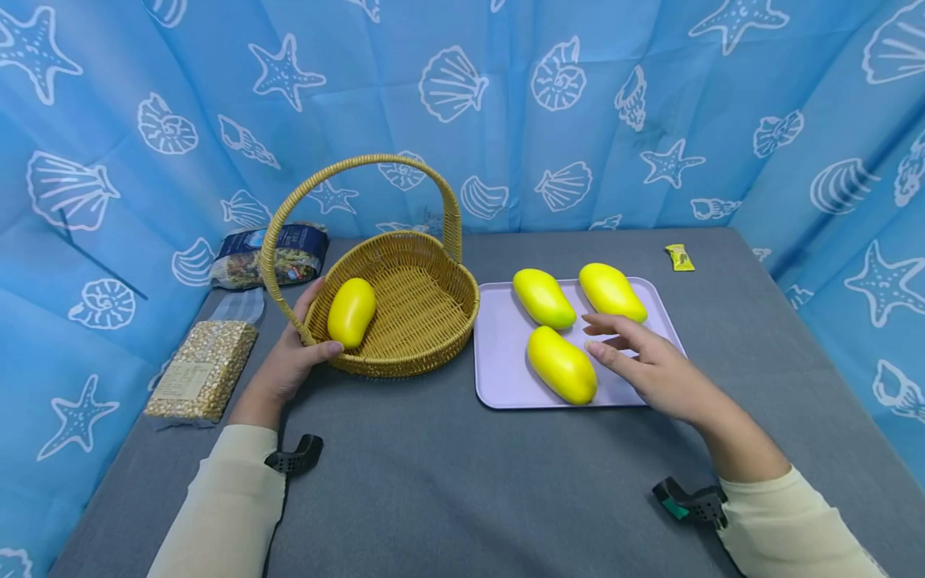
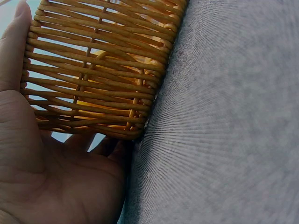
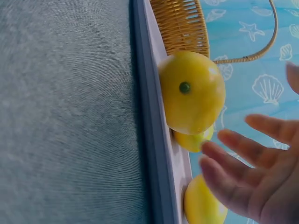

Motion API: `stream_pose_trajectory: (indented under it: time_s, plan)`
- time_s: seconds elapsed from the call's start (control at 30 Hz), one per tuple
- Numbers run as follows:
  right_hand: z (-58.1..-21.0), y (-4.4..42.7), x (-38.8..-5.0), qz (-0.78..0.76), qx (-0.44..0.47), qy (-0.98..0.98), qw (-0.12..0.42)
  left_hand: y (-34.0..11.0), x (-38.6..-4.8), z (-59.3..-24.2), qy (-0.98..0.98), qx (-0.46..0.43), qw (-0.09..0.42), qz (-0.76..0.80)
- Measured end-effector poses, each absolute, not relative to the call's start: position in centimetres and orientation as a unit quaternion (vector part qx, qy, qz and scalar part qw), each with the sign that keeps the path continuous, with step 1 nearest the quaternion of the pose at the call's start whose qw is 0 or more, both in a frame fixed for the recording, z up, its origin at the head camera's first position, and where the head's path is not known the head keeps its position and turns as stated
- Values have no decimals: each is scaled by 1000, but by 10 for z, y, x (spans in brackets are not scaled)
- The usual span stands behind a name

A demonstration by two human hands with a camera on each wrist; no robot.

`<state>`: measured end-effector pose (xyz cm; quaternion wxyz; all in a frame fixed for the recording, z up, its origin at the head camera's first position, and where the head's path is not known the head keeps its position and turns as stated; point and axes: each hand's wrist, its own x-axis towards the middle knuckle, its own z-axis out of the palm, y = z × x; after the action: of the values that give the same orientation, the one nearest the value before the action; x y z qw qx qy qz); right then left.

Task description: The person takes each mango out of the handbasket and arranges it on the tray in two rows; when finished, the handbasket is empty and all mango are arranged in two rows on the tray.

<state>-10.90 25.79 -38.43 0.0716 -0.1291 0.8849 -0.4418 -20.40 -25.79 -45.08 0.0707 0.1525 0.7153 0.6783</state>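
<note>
A round wicker basket (image 1: 405, 365) with a tall handle stands left of centre, a yellow mango (image 1: 352, 313) lying inside at its left. My left hand (image 1: 289, 361) holds the basket's left side, thumb over the rim; the left wrist view shows the palm (image 2: 70, 177) against the weave (image 2: 98, 70). On a pale purple tray (image 1: 499, 385) lie three mangoes: front (image 1: 562, 365), back left (image 1: 543, 298) and back right (image 1: 612, 292). Over the tray's right part, my right hand (image 1: 658, 369) has its fingers spread and loosely bent, holding nothing, just right of the front mango (image 3: 191, 93).
Left of the basket lie a bag of pale kernels (image 1: 205, 373) and a dark blue printed packet (image 1: 270, 257) behind it. A small yellow wrapped item (image 1: 679, 257) is at the back right of the grey table (image 1: 433, 482). A blue shell-print curtain (image 1: 491, 120) hangs behind.
</note>
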Motion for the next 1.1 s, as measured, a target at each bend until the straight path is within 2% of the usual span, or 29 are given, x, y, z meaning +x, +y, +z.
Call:
stream_pose_trajectory:
  time_s: [0.23,0.57,0.83,1.1]
  plan:
    - [-390,257,-107,-433,-163,879,117,-257,-204,-449,715,154,70,678]
    - [-387,258,-106,-417,-157,888,118,-258,-205,-450,712,156,68,681]
    - [-380,261,-106,-437,-145,886,53,-257,-204,-450,716,152,67,677]
    - [-371,256,-108,-518,-198,832,-5,-256,-204,-449,719,146,68,677]
